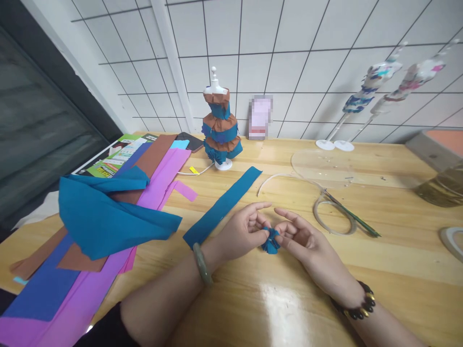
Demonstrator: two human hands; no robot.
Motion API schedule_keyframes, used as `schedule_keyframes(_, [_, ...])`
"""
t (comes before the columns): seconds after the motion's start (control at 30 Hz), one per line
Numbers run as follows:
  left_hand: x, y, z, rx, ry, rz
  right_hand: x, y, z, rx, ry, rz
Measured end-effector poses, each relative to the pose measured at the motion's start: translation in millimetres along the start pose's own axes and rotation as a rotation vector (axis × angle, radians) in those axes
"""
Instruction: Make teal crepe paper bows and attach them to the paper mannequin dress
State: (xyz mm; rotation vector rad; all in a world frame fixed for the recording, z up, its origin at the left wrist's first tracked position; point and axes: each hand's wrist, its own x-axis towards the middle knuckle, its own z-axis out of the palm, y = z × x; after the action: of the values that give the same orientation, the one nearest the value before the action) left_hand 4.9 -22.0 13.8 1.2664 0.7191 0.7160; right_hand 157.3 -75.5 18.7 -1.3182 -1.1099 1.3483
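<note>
Head view, low in the middle: the left hand (pixel 243 230) and right hand (pixel 300 236) both pinch a small blue paper bunch (pixel 270 241) between them, fingers curled, above the tabletop (pixel 398 270).

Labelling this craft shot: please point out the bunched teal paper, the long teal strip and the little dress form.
bunched teal paper (pixel 270 242), head view, crumpled middle
long teal strip (pixel 221 207), head view, mid-length
little dress form (pixel 220 126), head view, paper-wrapped waist

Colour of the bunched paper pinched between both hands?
Teal blue paper; head view shows it best.
</note>
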Motion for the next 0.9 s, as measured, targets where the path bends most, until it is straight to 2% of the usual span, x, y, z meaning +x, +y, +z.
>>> schedule_keyframes(0.3, [0.2,1.5,-1.3,0.013,-0.024,-0.024,2.6,7.2,-7.9,0.110,0.041,0.035])
schedule_keyframes(0.6, [0.3,1.5,0.8,-0.028,-0.027,-0.033,0.9,1.6,-0.7,0.065,0.001,0.012])
schedule_keyframes(0.77, [0.2,0.6,1.0,0.028,0.019,-0.013,2.0,4.4,-4.0,0.073,0.049,0.010])
schedule_keyframes(0.9, [0.0,1.4,-0.1,0.046,-0.010,-0.039,3.1,8.4,-7.4,0.134,0.071,0.016])
